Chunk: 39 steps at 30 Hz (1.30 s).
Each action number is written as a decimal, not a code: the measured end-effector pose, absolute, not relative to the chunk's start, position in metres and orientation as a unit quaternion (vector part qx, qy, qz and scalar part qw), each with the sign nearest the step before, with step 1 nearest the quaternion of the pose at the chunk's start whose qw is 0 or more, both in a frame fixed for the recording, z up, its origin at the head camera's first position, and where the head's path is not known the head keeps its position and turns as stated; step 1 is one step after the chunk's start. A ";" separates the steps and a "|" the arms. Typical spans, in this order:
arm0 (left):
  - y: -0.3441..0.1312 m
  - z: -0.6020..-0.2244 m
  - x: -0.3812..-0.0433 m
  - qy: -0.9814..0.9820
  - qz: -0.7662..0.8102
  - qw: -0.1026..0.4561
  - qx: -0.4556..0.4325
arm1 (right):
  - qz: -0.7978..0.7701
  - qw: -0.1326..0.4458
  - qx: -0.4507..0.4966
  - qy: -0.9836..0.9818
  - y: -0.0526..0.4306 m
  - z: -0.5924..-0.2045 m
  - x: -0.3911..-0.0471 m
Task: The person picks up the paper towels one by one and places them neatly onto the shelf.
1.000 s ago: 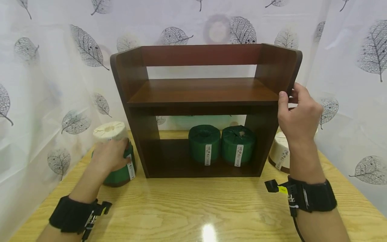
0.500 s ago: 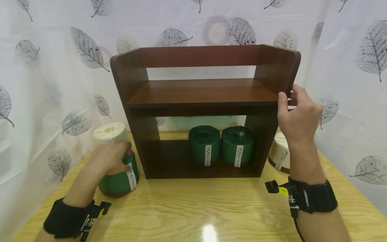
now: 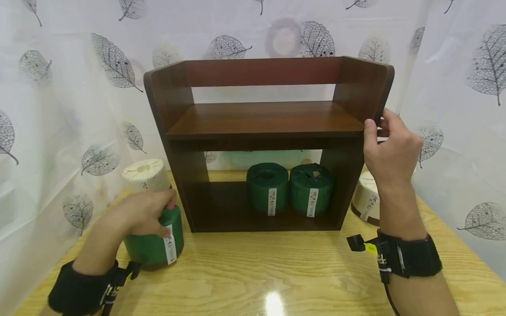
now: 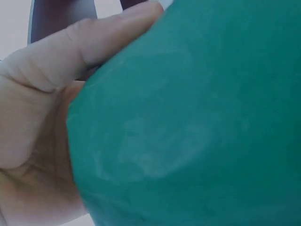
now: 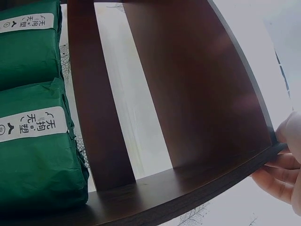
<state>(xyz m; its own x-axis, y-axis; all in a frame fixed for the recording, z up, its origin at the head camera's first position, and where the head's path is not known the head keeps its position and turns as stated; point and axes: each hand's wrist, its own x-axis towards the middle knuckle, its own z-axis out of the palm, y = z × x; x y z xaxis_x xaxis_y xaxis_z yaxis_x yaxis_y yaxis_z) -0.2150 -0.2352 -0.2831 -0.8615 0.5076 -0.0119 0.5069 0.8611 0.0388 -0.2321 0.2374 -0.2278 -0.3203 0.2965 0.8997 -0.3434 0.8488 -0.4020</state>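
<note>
My left hand [image 3: 144,215] grips a green-wrapped toilet roll [image 3: 152,248] from above, left of the dark brown wooden shelf [image 3: 261,118]. In the left wrist view, the thumb lies along the green wrapper [image 4: 197,113]; the other fingertips are hidden behind the roll. My right hand [image 3: 393,151] holds the front edge of the shelf's right side panel, thumb in front and fingers on the outer side. On the shelf's lower level, two more green-wrapped toilet rolls [image 3: 267,186] stand side by side toward the right, their white labels facing forward.
A cream-wrapped roll [image 3: 144,171] stands behind my left hand. Another cream-wrapped roll [image 3: 365,199] stands right of the shelf, partly covered by my right forearm. The wooden table [image 3: 253,267] extends in front. A leaf-patterned curtain [image 3: 237,26] hangs behind.
My left hand has drawn the green-wrapped roll toward me, away from the cream-wrapped roll behind it. My right hand has kept its place on the shelf.
</note>
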 end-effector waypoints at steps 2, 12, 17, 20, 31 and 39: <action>-0.232 -0.283 -0.212 0.963 0.021 0.019 0.266 | 0.275 0.583 0.016 -0.764 0.238 -0.228 -0.232; -0.221 -0.279 -0.200 0.953 0.054 0.053 0.294 | 0.275 0.585 0.023 -0.763 0.238 -0.226 -0.230; -0.218 -0.279 -0.197 0.942 0.074 0.064 0.321 | 0.277 0.583 0.027 -0.763 0.238 -0.225 -0.230; -0.217 -0.279 -0.197 0.936 0.072 0.062 0.338 | 0.274 0.583 0.030 -0.764 0.238 -0.225 -0.231; -0.205 -0.281 -0.199 0.912 0.106 0.066 0.391 | 0.270 0.580 0.026 -0.768 0.239 -0.227 -0.230; -0.193 -0.293 -0.204 0.889 0.147 0.038 0.432 | 0.265 0.579 0.033 -0.770 0.240 -0.226 -0.231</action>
